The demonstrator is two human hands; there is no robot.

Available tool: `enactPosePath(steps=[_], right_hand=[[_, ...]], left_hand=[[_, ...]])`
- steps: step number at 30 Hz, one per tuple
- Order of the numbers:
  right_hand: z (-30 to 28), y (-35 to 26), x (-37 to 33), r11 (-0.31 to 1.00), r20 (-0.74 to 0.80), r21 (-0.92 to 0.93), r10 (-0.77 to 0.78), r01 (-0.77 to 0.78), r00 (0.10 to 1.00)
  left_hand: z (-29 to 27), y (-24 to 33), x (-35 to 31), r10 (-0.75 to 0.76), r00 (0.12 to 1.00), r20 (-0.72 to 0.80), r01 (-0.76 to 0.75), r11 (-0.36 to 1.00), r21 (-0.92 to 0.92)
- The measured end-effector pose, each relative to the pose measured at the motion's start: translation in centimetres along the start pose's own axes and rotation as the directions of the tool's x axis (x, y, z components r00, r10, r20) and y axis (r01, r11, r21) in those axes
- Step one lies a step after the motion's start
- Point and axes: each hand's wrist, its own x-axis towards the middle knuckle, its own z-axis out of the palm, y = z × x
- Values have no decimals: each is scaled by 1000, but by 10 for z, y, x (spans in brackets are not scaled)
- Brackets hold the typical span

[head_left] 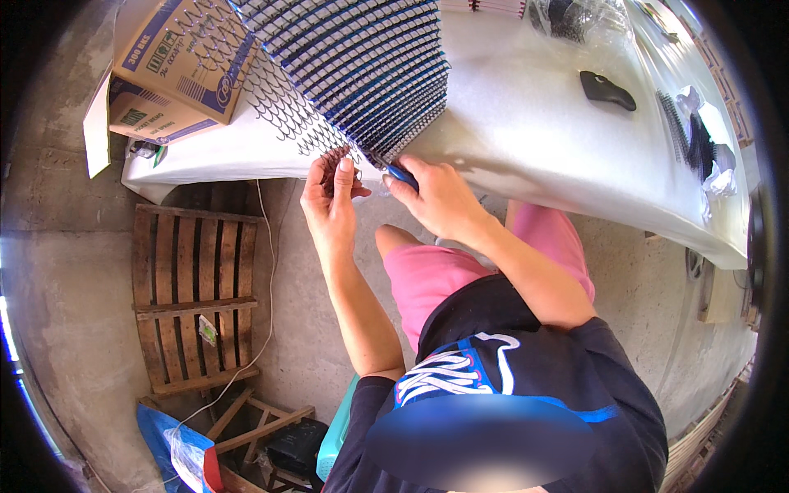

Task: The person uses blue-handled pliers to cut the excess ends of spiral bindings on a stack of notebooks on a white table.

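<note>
Apparently, the dense blue-black wire mesh [362, 66] is mostly formed — open silver wire loops [283, 103] seem left; left hand [333, 205] pinches reddish-brown bunch [331, 163], right hand [441, 197] grips blue-handled tool [403, 175].

The wire coils [362, 78] look metallic, the sheeting [526, 115] glossy plastic, the pallet [197, 308] rough wood.

Right hand [442, 197] around blue pliers [403, 176], probably
</note>
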Motion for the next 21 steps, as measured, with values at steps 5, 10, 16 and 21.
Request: enactPosePath(steps=[5, 10, 16, 21], right_hand=[[3, 0, -4, 994, -36, 107, 11, -7, 999], [0, 2, -14, 872, -440, -458, -391, 173, 808], [2, -7, -6, 870, -383, -474, -344, 137, 858], [3, -7, -4, 906, -380, -396, -313, 153, 870]], left_hand=[[-1, 0, 1, -3, 1000, -17, 3, 1000, -3], [-1, -1, 0, 1, 1000, -6, -1, 1000, -19], [-2, -4, -1, 8, 1000, -11, -8, 999, -35], [0, -6, -2, 22, 1000, -15, -23, 999, -30]])
